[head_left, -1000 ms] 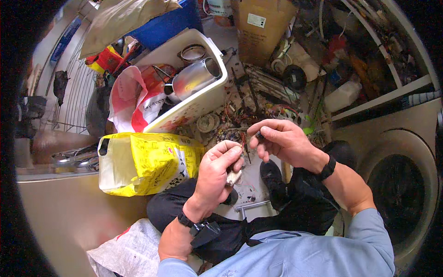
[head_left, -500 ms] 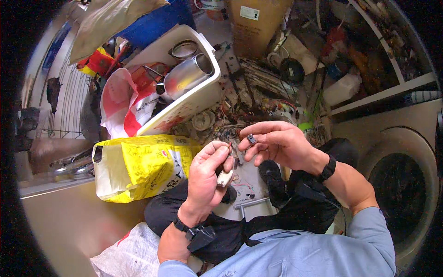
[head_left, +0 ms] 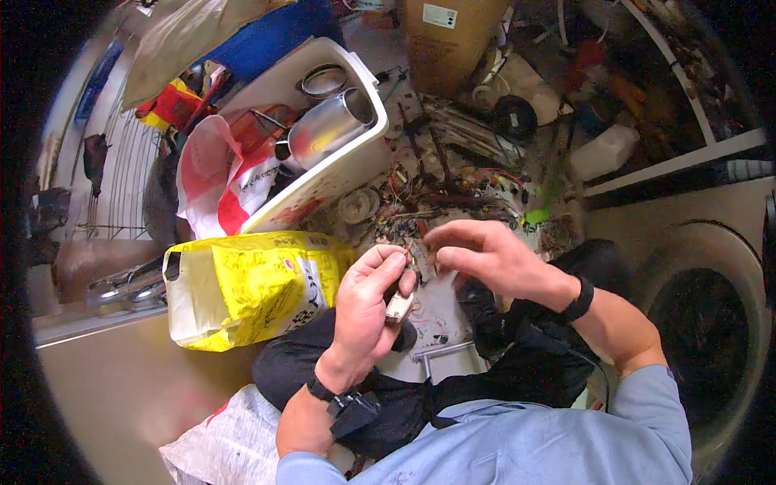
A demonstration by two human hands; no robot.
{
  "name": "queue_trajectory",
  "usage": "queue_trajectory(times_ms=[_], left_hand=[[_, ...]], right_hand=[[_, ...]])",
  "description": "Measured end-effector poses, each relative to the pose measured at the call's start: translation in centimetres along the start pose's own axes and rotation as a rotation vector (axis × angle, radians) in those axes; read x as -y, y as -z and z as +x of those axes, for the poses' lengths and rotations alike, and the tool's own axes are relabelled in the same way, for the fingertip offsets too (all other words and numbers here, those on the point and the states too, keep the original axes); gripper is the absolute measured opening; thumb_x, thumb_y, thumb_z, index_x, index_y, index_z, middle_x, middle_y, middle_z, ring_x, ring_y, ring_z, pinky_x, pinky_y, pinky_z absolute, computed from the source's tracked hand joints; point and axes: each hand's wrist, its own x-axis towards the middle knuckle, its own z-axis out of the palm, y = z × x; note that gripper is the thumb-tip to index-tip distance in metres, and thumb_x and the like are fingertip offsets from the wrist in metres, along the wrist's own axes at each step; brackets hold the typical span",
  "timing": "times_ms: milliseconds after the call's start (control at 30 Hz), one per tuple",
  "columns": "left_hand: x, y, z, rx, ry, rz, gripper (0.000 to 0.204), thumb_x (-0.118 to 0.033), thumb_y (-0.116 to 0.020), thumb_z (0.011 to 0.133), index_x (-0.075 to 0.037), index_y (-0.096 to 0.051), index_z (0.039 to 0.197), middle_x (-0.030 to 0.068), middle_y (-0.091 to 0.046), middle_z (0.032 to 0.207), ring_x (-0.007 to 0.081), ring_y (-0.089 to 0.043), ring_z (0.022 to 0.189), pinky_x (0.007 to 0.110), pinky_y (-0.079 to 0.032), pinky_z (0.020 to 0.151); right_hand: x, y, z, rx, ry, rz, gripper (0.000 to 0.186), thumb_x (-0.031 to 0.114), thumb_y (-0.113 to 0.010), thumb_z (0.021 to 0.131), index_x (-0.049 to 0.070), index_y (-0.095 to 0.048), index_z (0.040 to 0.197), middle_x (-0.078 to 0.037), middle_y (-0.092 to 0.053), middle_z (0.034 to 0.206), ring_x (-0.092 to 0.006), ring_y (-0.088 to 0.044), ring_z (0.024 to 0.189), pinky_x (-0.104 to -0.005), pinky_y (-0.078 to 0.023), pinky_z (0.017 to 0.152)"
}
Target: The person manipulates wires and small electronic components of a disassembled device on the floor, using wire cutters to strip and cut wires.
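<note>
My left hand [head_left: 364,299] is closed on a small white part [head_left: 398,307], with thin wires [head_left: 410,257] at its fingertips. My right hand [head_left: 485,260] is just to the right of the wires, fingers bent and smeared by motion; whether it holds anything is hidden. Below and beyond both hands lies a floor strewn with small parts and cable bits [head_left: 453,194].
A yellow bag [head_left: 250,291] lies left, before a white bin [head_left: 315,174] holding a steel canister [head_left: 327,129]. A cardboard box [head_left: 449,48] stands at the back. A front-loading washer [head_left: 679,242] is right, under cluttered shelving [head_left: 647,166]. A white sack [head_left: 222,432] lies lower left.
My right hand has turned back-up and is moving. The small black piece earlier seen in its fingers is no longer visible. My left hand still grips the white part, in much the same place.
</note>
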Motion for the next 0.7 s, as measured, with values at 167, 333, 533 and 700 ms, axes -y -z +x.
queue_trajectory(times_ms=[167,333,533,700], left_hand=[[1.0,0.5,0.4,0.003,-0.096,0.091,0.01,-0.015,-0.056,0.101,-0.007,-0.061,0.101,0.002,-0.06,0.072,0.008,-0.051,0.055,0.022,-0.041,0.049],[1.5,-0.2,0.2,-0.014,-0.231,0.27,0.009,-0.014,-0.058,0.1,-0.006,-0.061,0.1,-0.0005,-0.06,0.074,0.0054,-0.052,0.062,0.02,-0.04,0.056],[1.4,-0.4,-0.2,0.001,-0.26,0.307,0.009,-0.016,-0.059,0.1,-0.007,-0.061,0.099,-0.0017,-0.059,0.074,0.0038,-0.05,0.062,0.02,-0.038,0.054],[1.8,-0.3,-0.1,0.0,-0.225,0.279,0.009,-0.015,-0.059,0.1,-0.006,-0.061,0.099,-0.0055,-0.052,0.071,0.0019,-0.041,0.058,0.019,-0.03,0.05]], right_hand=[[0.6,-0.5,0.0,-0.034,0.0,-0.026,0.027,0.018,-0.059,0.101,-0.003,-0.065,0.116,-0.006,-0.068,0.096,-0.011,-0.062,0.087,-0.0291,-0.053,0.08],[1.4,-1.9,-0.1,0.041,-0.021,0.048,0.022,0.016,-0.062,0.099,-0.003,-0.066,0.109,-0.004,-0.068,0.089,-0.0098,-0.062,0.079,-0.0268,-0.052,0.072],[0.8,-1.8,0.0,-0.064,0.057,-0.031,0.019,0.017,-0.065,0.096,-0.001,-0.068,0.095,-0.004,-0.068,0.077,-0.0087,-0.063,0.069,-0.0272,-0.053,0.061],[0.7,-1.2,-0.1,-0.1,0.313,-0.444,0.014,0.014,-0.068,0.089,0.0,-0.068,0.089,-0.012,-0.068,0.075,-0.0192,-0.067,0.067,-0.0331,-0.052,0.061]])
